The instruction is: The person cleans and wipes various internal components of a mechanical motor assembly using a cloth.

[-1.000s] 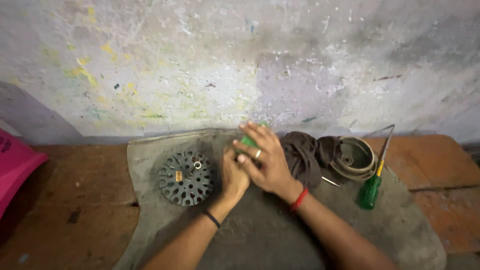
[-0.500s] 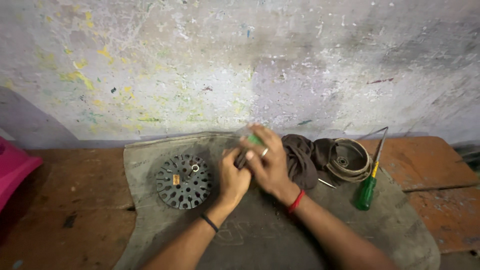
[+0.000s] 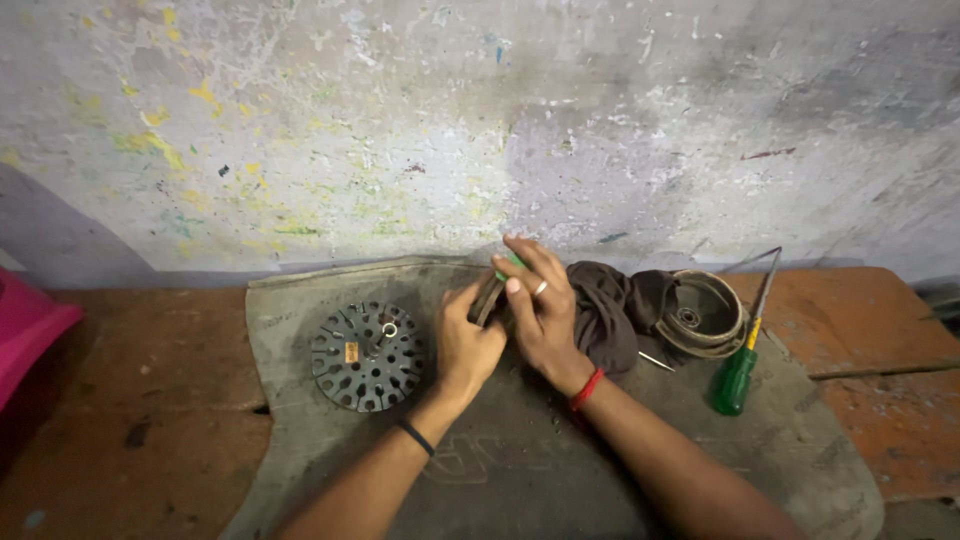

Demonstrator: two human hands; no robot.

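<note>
Nearest the camera, two bare forearms run up from 6 o'clock over a grey mat (image 3: 520, 470) laid on a red-brown bench (image 3: 130, 400); the left wrist wears a dark band and the right a red one. The hands meet at the middle of the view. The left hand (image 3: 468, 340) is curled shut round the lower edge of a small dark part (image 3: 487, 298), thumb pressed on its near side. The right hand (image 3: 540, 310), a ring on one finger, lies over the part from 3 o'clock with its fingers closed on it; a bit of green shows at its fingertips, too hidden to name. To work this well, the left hand should likely brace the part against the mat while the right does the fine turning or pressing, elbows low and force kept in line so nothing slips. At 9 o'clock of the hands lies a slotted round core (image 3: 368, 356), just beside the left hand. At 3 o'clock a dark rag (image 3: 610, 310) touches a round housing (image 3: 705, 315), and a green-handled screwdriver (image 3: 738, 375) lies beyond. Farthest is a paint-flecked wall (image 3: 480, 120), with something pink (image 3: 30, 325) at the left edge.
</note>
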